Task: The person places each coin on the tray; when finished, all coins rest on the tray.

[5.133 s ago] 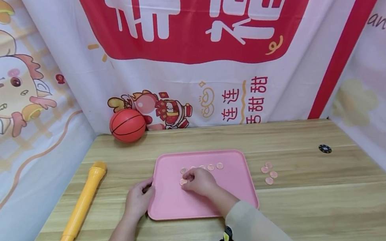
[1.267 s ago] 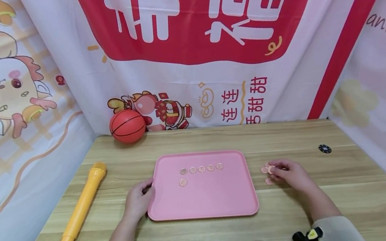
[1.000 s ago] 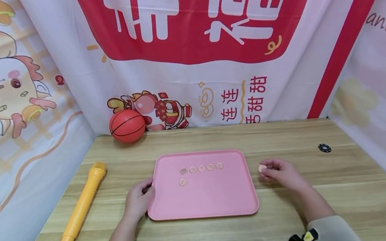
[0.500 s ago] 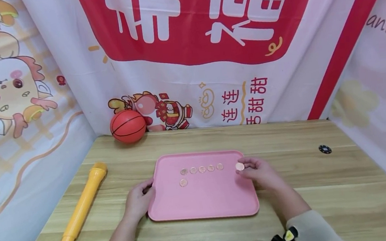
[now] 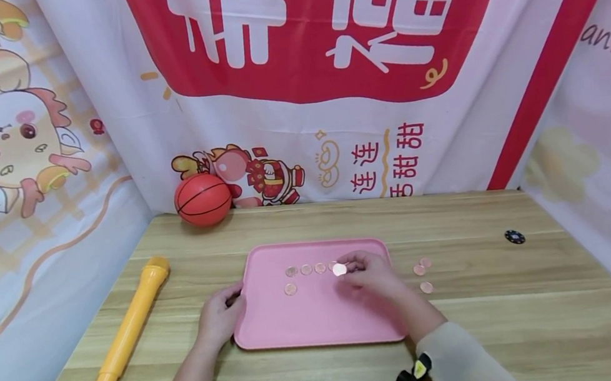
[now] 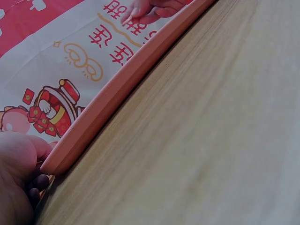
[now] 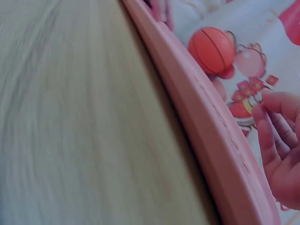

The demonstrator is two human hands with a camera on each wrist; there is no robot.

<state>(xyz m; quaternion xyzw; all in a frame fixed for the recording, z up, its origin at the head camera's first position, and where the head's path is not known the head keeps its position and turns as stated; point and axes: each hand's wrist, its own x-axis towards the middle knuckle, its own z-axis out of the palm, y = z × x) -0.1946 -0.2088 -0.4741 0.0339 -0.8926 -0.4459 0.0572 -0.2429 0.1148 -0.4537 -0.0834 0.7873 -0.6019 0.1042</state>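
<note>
A pink tray lies on the wooden table, bearing a row of several copper-coloured coins and a single coin below the row's left end. My left hand holds the tray's left edge; in the left wrist view, its thumb and fingers are at the tray's corner. Over the tray's right half, my right hand pinches a shiny coin between thumb and fingertips. That hand hides the right end of the row. In the right wrist view its thumb and forefinger meet above the rim.
Three loose coins lie on the table right of the tray. Farther right is a black patterned chip. A yellow toy microphone lies at the left, and a red ball sits at the back by the cloth wall.
My right hand left the tray after setting a coin below the row, took another from the pile at the right, and has carried it leftward over the tray. My left hand has stayed put.
</note>
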